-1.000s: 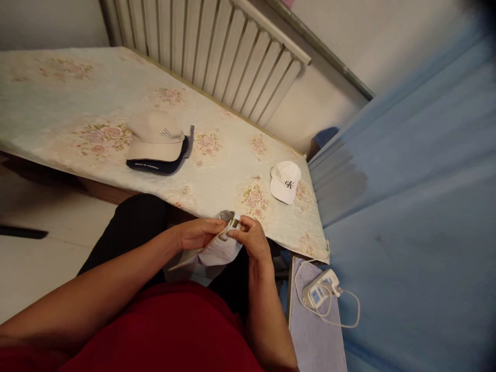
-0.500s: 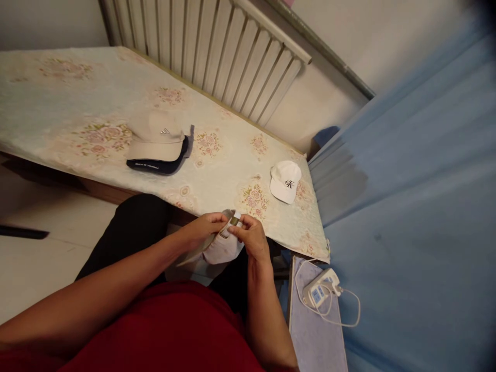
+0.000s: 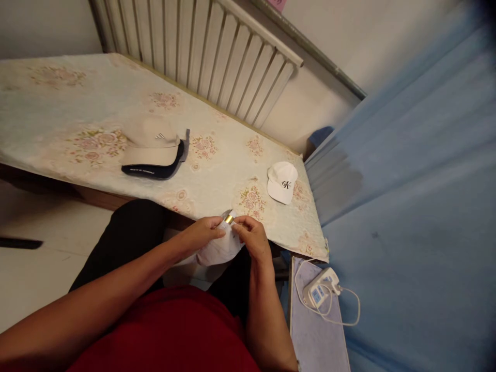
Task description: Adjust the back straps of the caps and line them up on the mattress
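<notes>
Both hands work just in front of the near table edge, above the person's lap. The left hand [image 3: 201, 235] pinches the back strap of a white cap [image 3: 217, 249] between thumb and fingers, and the right hand [image 3: 251, 238] pinches the same strap from the other side. A small gold buckle [image 3: 229, 219] sits between the 2 sets of fingertips, at the top of the grip, while the cap's crown hangs below and between the hands. On the floral tablecloth [image 3: 77, 108], a beige cap [image 3: 149, 144] lies on top of a navy cap [image 3: 149, 171], well to the left. A logo cap [image 3: 282, 182] rests near the right corner. A radiator [image 3: 201, 51] stands behind, and a white power strip [image 3: 318, 292] lies lower right.
</notes>
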Tool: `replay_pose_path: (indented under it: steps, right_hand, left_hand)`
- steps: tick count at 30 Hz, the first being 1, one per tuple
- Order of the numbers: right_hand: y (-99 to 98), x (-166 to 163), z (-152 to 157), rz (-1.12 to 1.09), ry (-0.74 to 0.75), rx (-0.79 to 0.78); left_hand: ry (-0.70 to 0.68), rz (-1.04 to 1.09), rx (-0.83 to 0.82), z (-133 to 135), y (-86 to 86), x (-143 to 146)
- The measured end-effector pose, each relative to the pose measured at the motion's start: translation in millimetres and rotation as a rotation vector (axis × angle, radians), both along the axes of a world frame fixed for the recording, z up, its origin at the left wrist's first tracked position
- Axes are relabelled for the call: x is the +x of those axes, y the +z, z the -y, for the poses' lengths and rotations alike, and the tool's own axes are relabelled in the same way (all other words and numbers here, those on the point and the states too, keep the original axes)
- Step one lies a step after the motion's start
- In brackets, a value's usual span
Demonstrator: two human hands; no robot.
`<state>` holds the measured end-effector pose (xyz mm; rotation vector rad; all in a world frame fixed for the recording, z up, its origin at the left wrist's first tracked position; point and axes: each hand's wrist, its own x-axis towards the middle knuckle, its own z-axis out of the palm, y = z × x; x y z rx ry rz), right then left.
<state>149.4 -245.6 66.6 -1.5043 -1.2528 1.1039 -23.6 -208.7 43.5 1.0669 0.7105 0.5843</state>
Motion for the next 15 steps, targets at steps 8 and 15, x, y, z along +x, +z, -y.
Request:
replay_pose_path:
  steps: [8,15]
  right_hand:
    - [-0.6,7.0,3.1,0.05,-0.036,0.011]
    - [-1.0,6.2,3.1,-0.069,-0.061,0.017]
  left_hand:
    - [-0.058,0.061,-0.118,-3.8,9.2,-8.2]
    - [-0.112,0.038,-0.119,-3.1,12.6,-8.4]
